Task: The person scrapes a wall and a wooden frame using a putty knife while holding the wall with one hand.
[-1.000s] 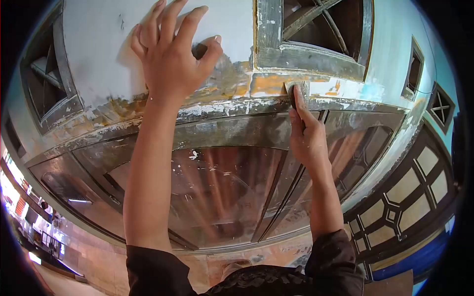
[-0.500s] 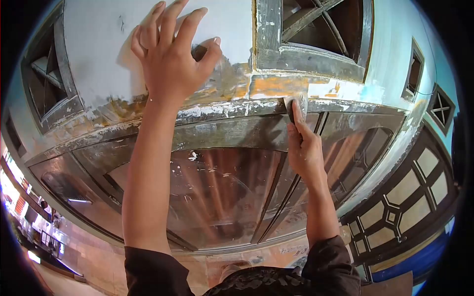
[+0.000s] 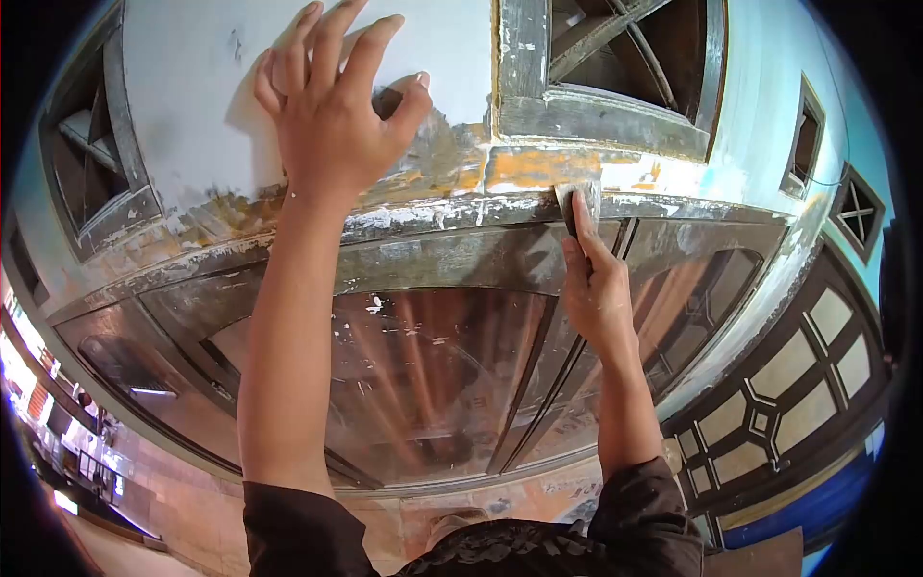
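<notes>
My left hand rests on the white wall with its fingers spread and nothing held. In my right hand is a scraper with a dark handle and a flat metal blade pointing up. The blade lies at the top edge of the dark wooden frame, just under a strip with orange and white patches. White flecks and worn paint mark the frame's edge on both sides of the scraper.
Above right is a wooden vent opening with crossed bars; another vent is at the left. Glass panels lie below the frame. A dark door with pale panes stands at the right, above tiled floor.
My right hand and the scraper have shifted very slightly to the right, and more of the blade shows. My left hand has stayed in place.
</notes>
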`<state>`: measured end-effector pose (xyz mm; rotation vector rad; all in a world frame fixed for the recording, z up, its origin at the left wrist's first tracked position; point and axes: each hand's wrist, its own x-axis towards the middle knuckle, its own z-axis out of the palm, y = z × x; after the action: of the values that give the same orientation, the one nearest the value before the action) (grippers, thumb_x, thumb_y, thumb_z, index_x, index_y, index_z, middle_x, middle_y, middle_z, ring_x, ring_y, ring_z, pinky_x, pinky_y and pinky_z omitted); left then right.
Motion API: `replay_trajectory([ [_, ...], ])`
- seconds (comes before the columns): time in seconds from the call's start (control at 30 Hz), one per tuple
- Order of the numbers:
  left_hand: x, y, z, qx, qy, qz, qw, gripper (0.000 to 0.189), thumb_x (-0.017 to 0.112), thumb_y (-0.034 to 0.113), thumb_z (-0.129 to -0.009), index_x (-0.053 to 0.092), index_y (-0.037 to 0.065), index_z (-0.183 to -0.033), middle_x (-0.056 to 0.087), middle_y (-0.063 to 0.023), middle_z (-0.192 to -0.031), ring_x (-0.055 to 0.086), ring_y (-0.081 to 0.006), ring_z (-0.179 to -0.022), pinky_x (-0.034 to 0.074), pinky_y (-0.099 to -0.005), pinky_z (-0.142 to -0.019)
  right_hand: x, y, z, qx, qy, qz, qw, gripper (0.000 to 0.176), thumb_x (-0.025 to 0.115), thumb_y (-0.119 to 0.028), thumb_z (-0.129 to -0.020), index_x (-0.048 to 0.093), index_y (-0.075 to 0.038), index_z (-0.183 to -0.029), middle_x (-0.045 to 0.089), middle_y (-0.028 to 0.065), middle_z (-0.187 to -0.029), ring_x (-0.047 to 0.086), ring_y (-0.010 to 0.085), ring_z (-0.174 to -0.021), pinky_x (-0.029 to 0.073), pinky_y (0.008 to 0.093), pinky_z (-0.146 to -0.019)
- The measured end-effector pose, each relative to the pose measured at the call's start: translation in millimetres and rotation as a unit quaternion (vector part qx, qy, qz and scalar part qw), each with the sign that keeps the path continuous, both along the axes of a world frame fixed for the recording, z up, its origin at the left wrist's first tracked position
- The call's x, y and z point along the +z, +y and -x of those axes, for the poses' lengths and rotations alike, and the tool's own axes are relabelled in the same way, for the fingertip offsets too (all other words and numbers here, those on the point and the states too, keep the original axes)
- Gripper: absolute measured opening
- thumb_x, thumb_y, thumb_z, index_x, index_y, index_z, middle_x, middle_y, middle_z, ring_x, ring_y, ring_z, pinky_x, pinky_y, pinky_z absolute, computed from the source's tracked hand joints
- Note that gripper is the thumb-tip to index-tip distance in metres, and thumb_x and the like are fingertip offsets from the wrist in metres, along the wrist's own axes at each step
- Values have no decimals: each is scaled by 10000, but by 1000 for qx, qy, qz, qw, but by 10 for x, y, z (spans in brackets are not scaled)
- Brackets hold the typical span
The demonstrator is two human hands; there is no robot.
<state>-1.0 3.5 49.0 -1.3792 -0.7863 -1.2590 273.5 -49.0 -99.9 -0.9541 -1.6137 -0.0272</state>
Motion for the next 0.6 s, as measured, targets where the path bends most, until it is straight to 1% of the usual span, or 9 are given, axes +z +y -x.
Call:
replay_trajectory([
  [0.1, -13, -101, -13, -7, -6, 39, 999, 487, 708, 358, -895, 681, 139, -1329, 520, -129, -1555, 390, -378, -1506, 238, -640, -1221, 30, 15, -9, 21, 14, 22, 999, 509, 563, -53, -1090, 485, -65, -1593, 589, 287, -1445, 516, 430, -1349, 525, 330, -1011],
  [0.17, -10, -32, 11, 7, 0, 33, 999, 493, 708, 358, -894, 677, 144, -1338, 516, -133, -1558, 385, -383, -1511, 237, -649, -1223, 87, 77, -16, 4, -15, -42, 999, 516, 572, -64, -1090, 485, -82, -1599, 577, 299, -1442, 535, 437, -1327, 530, 330, -999],
  [0.23, -6, 79, 49, -27, 10, -24, 999, 495, 750, 453, -909, 694, 299, -1377, 547, 54, -1571, 431, -272, -1510, 215, -567, -1224, 42, -6, -14, 10, 7, -6, 1000, 515, 569, -69, -1094, 478, -73, -1600, 576, 300, -1451, 532, 427, -1342, 527, 341, -1014],
  [0.3, -16, 78, 44, -21, 8, -26, 999, 490, 750, 448, -909, 695, 297, -1372, 546, 54, -1573, 431, -271, -1510, 217, -568, -1225, -36, -28, -32, -9, -18, 30, 999, 502, 559, -62, -1097, 478, -58, -1593, 567, 296, -1463, 509, 423, -1349, 522, 335, -1021],
  [0.33, -16, 71, 39, -16, 7, -25, 1000, 485, 750, 443, -909, 696, 295, -1368, 545, 54, -1575, 430, -270, -1511, 219, -568, -1226, -36, 37, -39, 15, -12, -9, 1000, 499, 561, -60, -1095, 482, -52, -1587, 571, 295, -1459, 492, 421, -1357, 520, 339, -1025],
  [0.47, -8, 55, 25, -22, 9, -24, 999, 475, 748, 439, -911, 698, 294, -1361, 543, 51, -1578, 427, -268, -1516, 223, -570, -1229, 256, -17, 31, 4, 22, 46, 999, 495, 570, -59, -1089, 501, -48, -1579, 590, 287, -1458, 504, 414, -1377, 516, 368, -1057],
  [0.5, -18, 61, 27, -22, 2, -20, 1000, 473, 747, 438, -913, 698, 292, -1360, 544, 49, -1578, 425, -266, -1517, 222, -568, -1231, 182, 15, 3, 2, 22, 43, 999, 495, 570, -59, -1089, 501, -48, -1579, 590, 287, -1458, 504, 414, -1377, 516, 368, -1057],
  [0.57, -14, 77, 33, -23, -6, -22, 999, 471, 747, 436, -914, 698, 289, -1359, 544, 47, -1577, 424, -265, -1519, 221, -566, -1233, -36, 46, -23, 0, -24, -38, 999, 495, 576, -59, -1085, 505, -51, -1575, 605, 289, -1435, 527, 436, -1342, 529, 373, -1042],
  [0.6, -7, 86, 30, -27, -5, -33, 999, 457, 745, 432, -891, 713, 285, -1323, 563, 51, -1545, 439, -267, -1496, 241, -575, -1216, -88, -16, -30, -4, -23, -14, 1000, 501, 581, -62, -1082, 503, -59, -1577, 619, 293, -1405, 546, 469, -1291, 544, 382, -1018],
])
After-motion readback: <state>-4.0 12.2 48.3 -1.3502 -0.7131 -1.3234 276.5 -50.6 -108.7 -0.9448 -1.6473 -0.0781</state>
